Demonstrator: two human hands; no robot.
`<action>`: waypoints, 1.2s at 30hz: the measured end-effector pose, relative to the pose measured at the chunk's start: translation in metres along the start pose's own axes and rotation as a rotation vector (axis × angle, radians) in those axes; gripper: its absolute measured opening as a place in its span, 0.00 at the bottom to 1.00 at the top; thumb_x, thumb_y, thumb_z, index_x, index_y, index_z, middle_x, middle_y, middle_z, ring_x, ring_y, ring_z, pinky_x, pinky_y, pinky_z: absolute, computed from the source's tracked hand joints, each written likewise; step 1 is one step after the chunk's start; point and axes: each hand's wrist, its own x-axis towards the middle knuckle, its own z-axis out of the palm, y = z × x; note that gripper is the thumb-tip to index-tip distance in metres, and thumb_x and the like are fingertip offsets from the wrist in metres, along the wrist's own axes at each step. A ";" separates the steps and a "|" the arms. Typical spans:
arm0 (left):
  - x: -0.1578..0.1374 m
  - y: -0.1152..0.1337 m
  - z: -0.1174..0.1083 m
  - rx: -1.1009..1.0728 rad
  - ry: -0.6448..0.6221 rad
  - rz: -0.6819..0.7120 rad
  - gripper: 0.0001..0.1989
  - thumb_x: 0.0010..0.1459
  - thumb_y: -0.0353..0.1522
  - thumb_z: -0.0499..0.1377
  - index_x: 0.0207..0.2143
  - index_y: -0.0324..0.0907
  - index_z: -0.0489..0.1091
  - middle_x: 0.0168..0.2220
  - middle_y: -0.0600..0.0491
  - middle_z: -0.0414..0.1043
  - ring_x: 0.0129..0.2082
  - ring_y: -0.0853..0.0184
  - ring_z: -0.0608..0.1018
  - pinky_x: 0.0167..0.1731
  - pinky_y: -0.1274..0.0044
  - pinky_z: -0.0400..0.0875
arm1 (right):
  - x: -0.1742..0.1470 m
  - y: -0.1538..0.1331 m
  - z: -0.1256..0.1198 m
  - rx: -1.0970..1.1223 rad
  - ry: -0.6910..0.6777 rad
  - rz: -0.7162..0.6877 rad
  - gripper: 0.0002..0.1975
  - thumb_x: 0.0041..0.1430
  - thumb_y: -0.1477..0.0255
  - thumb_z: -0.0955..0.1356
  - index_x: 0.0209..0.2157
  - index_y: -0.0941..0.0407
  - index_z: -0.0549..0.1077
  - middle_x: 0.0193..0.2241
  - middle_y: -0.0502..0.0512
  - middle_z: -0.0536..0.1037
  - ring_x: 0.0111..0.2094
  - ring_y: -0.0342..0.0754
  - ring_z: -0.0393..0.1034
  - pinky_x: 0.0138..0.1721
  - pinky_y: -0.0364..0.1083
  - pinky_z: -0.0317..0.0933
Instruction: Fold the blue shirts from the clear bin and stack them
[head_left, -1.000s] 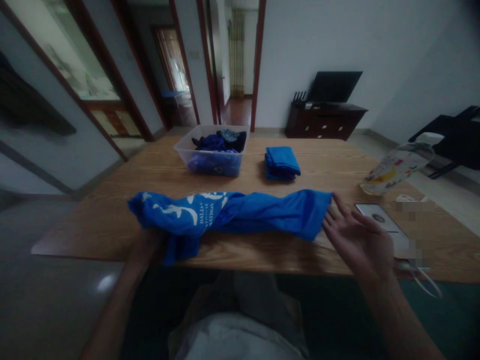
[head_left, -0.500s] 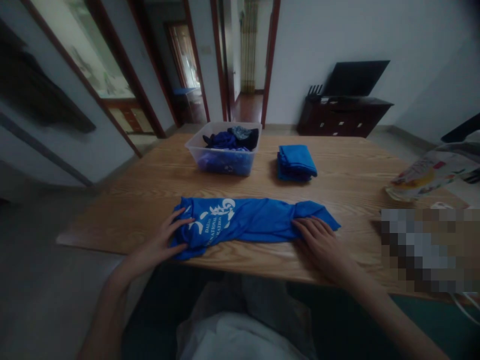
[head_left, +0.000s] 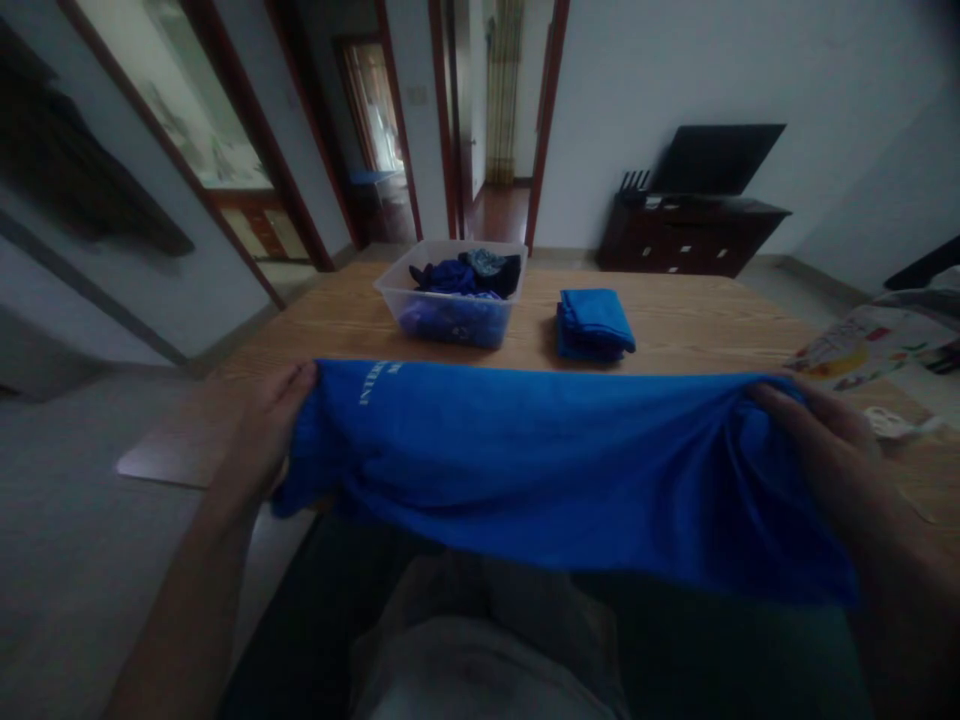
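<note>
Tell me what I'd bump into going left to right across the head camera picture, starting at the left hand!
Left hand → clear plastic bin → folded blue cloth → television → printed plastic bottle.

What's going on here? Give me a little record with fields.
Held item: blue cloth, stretched sideways
Left hand: holds its left end
Right hand: holds its right end
Lettering: white, near the left hand
Plastic bin: on the table, with fabric inside
Folded cloth: on the table, right of the bin
Background: screen on a dark cabinet
</note>
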 end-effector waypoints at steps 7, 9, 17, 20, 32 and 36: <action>0.083 -0.021 0.047 0.350 -0.140 0.085 0.28 0.70 0.51 0.53 0.54 0.37 0.74 0.56 0.37 0.78 0.59 0.47 0.78 0.67 0.56 0.68 | 0.058 0.032 0.042 -0.549 -0.018 -0.450 0.20 0.69 0.57 0.72 0.57 0.51 0.76 0.55 0.61 0.79 0.48 0.55 0.77 0.54 0.55 0.70; 0.076 -0.036 0.044 0.372 -0.252 0.148 0.31 0.70 0.52 0.54 0.60 0.38 0.72 0.63 0.37 0.75 0.65 0.46 0.75 0.70 0.56 0.63 | 0.043 0.043 0.044 -0.674 -0.192 -0.542 0.19 0.71 0.59 0.71 0.58 0.51 0.77 0.60 0.63 0.76 0.55 0.60 0.76 0.61 0.60 0.68; 0.009 -0.097 0.008 0.489 -0.505 0.208 0.44 0.68 0.56 0.59 0.76 0.41 0.57 0.78 0.38 0.54 0.79 0.46 0.57 0.77 0.53 0.49 | -0.022 0.102 0.032 -0.965 -0.700 -0.718 0.25 0.78 0.59 0.66 0.72 0.46 0.68 0.68 0.62 0.73 0.65 0.65 0.73 0.63 0.66 0.70; 0.014 -0.105 0.015 0.462 -0.270 0.203 0.41 0.70 0.54 0.57 0.74 0.39 0.58 0.74 0.37 0.61 0.77 0.47 0.59 0.77 0.54 0.51 | -0.011 0.122 0.031 -1.072 -0.646 -0.842 0.20 0.80 0.63 0.63 0.66 0.51 0.72 0.63 0.66 0.76 0.61 0.66 0.74 0.61 0.67 0.71; 0.079 -0.125 -0.007 0.364 -0.211 0.067 0.27 0.62 0.48 0.55 0.49 0.38 0.80 0.52 0.40 0.84 0.52 0.47 0.82 0.60 0.60 0.75 | 0.027 0.084 0.036 -1.162 -0.389 -0.773 0.14 0.80 0.64 0.59 0.48 0.55 0.71 0.36 0.62 0.83 0.35 0.58 0.79 0.38 0.53 0.68; 0.106 -0.133 -0.030 0.422 -0.258 0.036 0.21 0.58 0.45 0.58 0.43 0.41 0.81 0.45 0.42 0.85 0.48 0.48 0.83 0.55 0.62 0.79 | 0.060 0.074 0.022 -1.512 -0.222 -0.601 0.14 0.79 0.67 0.57 0.49 0.57 0.71 0.34 0.67 0.82 0.35 0.65 0.80 0.36 0.56 0.65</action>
